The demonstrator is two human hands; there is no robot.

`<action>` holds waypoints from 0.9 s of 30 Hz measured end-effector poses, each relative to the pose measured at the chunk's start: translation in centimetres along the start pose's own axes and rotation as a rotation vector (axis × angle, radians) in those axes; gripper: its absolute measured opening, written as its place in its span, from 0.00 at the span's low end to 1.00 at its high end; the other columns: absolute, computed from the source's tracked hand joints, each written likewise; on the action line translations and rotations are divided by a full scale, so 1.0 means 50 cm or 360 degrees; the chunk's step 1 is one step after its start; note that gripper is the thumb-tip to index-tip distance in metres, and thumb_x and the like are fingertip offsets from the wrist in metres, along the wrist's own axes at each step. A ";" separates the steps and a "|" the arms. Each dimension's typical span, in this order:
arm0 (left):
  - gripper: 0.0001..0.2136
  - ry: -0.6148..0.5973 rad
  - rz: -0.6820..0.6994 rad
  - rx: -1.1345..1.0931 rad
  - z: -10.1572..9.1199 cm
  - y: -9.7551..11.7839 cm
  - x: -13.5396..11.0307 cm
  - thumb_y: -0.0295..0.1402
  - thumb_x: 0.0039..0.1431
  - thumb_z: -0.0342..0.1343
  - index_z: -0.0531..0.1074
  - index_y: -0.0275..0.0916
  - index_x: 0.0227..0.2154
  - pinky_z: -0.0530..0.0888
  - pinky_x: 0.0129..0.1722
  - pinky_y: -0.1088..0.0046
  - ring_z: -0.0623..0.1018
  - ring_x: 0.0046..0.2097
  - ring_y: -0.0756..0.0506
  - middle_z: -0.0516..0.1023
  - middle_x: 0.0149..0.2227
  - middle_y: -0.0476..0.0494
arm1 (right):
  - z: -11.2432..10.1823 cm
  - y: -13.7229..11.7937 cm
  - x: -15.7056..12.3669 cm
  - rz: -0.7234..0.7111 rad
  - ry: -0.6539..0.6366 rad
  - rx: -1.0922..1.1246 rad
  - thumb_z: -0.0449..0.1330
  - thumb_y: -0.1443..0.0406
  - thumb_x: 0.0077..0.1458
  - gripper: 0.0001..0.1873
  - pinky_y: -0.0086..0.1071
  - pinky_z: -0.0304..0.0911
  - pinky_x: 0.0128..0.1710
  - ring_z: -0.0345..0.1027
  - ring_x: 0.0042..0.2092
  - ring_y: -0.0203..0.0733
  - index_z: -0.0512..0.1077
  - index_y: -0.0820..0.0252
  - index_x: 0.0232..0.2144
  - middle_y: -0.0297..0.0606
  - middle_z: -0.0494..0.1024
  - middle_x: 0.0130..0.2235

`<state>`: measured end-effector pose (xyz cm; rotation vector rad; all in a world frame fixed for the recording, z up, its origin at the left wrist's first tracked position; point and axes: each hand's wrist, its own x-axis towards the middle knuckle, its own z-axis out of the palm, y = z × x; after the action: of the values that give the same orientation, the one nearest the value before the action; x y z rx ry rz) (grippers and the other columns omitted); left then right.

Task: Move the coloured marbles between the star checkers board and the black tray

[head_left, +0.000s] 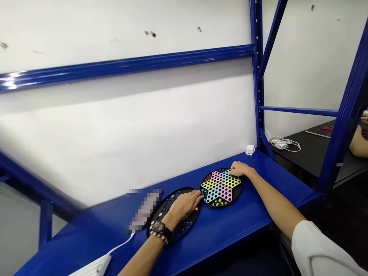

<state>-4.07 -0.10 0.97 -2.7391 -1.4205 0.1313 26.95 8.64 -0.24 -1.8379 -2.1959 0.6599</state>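
Observation:
A round black Chinese checkers board [220, 188] with a coloured star full of holes lies on the blue table. Coloured pieces, yellow-green ones among them, show in the pockets around its star. Left of it lies a second round black disc [184, 229] with holes and a few white spots. My left hand [185, 203], wearing a watch, reaches across this disc with fingers stretched out, their tips by the board's left rim. At the board's far right edge, my right hand [240, 168] has its fingers curled down; whatever they grip is hidden.
A blurred-out flat object [146, 209] with a white cable lies left of the discs, leading to a white power strip [94, 266]. A white adapter [250, 150] stands at the back corner. Blue posts [345, 103] frame the table; another person's arm [359, 143] shows beyond.

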 end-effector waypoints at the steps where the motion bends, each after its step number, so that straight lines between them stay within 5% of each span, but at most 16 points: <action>1: 0.22 0.0003 0.0010 -0.0036 -0.001 -0.001 -0.002 0.42 0.70 0.31 0.71 0.40 0.40 0.72 0.42 0.68 0.77 0.39 0.44 0.78 0.40 0.40 | 0.001 0.001 0.001 -0.0009 0.0005 0.0004 0.58 0.62 0.48 0.11 0.27 0.50 0.24 0.59 0.24 0.34 0.64 0.58 0.18 0.31 0.63 0.21; 13: 0.20 -0.0096 -0.0056 0.0020 0.005 0.013 -0.003 0.38 0.69 0.34 0.72 0.38 0.37 0.73 0.38 0.67 0.78 0.35 0.44 0.78 0.38 0.39 | 0.000 -0.002 -0.002 0.0011 0.0011 0.0027 0.58 0.63 0.46 0.09 0.28 0.49 0.23 0.57 0.23 0.34 0.65 0.58 0.18 0.31 0.61 0.20; 19: 0.24 0.0306 -0.0126 -0.0252 -0.006 0.003 -0.009 0.40 0.70 0.29 0.68 0.39 0.30 0.72 0.41 0.65 0.76 0.36 0.44 0.76 0.33 0.41 | -0.004 -0.009 -0.008 0.0023 -0.0013 0.0050 0.59 0.62 0.47 0.09 0.28 0.51 0.25 0.62 0.25 0.36 0.67 0.58 0.19 0.33 0.64 0.21; 22: 0.24 0.0411 -0.0172 -0.0253 -0.040 0.050 0.018 0.38 0.70 0.27 0.68 0.39 0.30 0.71 0.38 0.65 0.75 0.33 0.44 0.75 0.30 0.41 | -0.004 -0.008 -0.007 0.0002 -0.0012 0.0029 0.58 0.62 0.47 0.10 0.28 0.50 0.25 0.61 0.26 0.35 0.65 0.59 0.18 0.33 0.65 0.21; 27: 0.23 0.0339 -0.0024 -0.0232 -0.075 0.195 0.110 0.37 0.71 0.30 0.71 0.38 0.34 0.70 0.38 0.68 0.77 0.35 0.44 0.77 0.32 0.40 | -0.001 -0.004 -0.003 0.0010 0.0006 0.0005 0.57 0.62 0.46 0.09 0.28 0.50 0.25 0.61 0.26 0.35 0.64 0.58 0.18 0.32 0.66 0.22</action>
<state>7.38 -1.25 3.60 -2.7518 -1.4438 -0.2673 26.82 8.51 -0.07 -1.8437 -2.1863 0.6601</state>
